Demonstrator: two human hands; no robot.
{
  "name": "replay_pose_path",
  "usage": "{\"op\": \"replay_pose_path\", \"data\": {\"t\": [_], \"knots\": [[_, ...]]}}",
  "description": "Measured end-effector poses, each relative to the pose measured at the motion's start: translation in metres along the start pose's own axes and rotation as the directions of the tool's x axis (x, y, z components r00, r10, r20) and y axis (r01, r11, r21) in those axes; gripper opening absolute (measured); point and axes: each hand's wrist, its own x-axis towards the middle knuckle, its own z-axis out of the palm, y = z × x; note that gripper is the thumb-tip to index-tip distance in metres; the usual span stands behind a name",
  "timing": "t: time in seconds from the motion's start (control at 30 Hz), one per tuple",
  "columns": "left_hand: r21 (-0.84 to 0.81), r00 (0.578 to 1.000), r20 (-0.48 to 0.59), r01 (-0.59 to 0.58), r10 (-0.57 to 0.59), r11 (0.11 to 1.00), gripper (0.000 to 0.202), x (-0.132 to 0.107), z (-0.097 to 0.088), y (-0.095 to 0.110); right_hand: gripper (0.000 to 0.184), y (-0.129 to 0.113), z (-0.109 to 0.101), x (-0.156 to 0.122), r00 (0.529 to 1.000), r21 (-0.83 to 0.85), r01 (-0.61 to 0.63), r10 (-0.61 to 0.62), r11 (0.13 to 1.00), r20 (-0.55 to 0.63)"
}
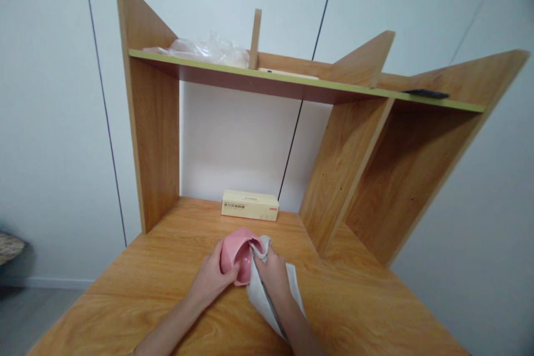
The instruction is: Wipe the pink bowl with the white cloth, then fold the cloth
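Observation:
A pink bowl is held tilted above the wooden desk, its opening turned toward me and to the right. My left hand is closed on its left side, the thumb over the near rim. In my right hand is a light grey cloth, bunched at the fingers. Part of the cloth is pressed at the bowl's right rim and inside edge; the rest hangs down below my right wrist. My right fingertips are partly hidden by the cloth.
A cream box with printed lettering stands at the back of the desk. The wooden shelf unit rises around it. On the upper shelf lie crumpled clear plastic and a dark flat object.

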Motion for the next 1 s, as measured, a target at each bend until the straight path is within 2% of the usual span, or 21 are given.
{"op": "replay_pose_path", "data": {"t": [0.27, 0.43, 0.5, 0.67, 0.87, 1.0], "knots": [[0.071, 1.0, -0.007, -0.017, 0.017, 0.997, 0.048, -0.003, -0.003, 0.003, 0.019, 0.0, -0.002, -0.003, 1.0, -0.159, 0.01, -0.012, 0.987, -0.011], [0.051, 1.0, -0.007, -0.03, 0.03, 0.998, 0.051, -0.003, -0.002, -0.001, 0.021, -0.001, -0.009, -0.003, 0.989, -0.376, 0.14, -0.151, 0.916, -0.001], [0.05, 1.0, -0.013, -0.011, 0.011, 0.999, 0.052, -0.003, -0.002, -0.002, 0.024, -0.004, -0.012, -0.003, 0.979, -0.411, 0.191, -0.205, 0.891, 0.012], [0.037, 1.0, -0.004, 0.0, 0.0, 0.999, 0.05, -0.003, -0.002, -0.001, 0.031, -0.005, -0.013, -0.004, 0.966, -0.364, 0.229, -0.258, 0.903, -0.031], [0.021, 0.998, -0.01, -0.06, 0.06, 0.998, 0.051, -0.003, -0.001, -0.009, 0.037, 0.001, -0.012, -0.006, 0.903, -0.273, 0.356, -0.405, 0.894, -0.147], [0.037, 0.999, -0.017, -0.038, 0.039, 0.999, 0.053, -0.003, -0.001, -0.013, 0.033, 0.001, -0.009, -0.004, 0.92, -0.216, 0.34, -0.372, 0.915, -0.124]]}}
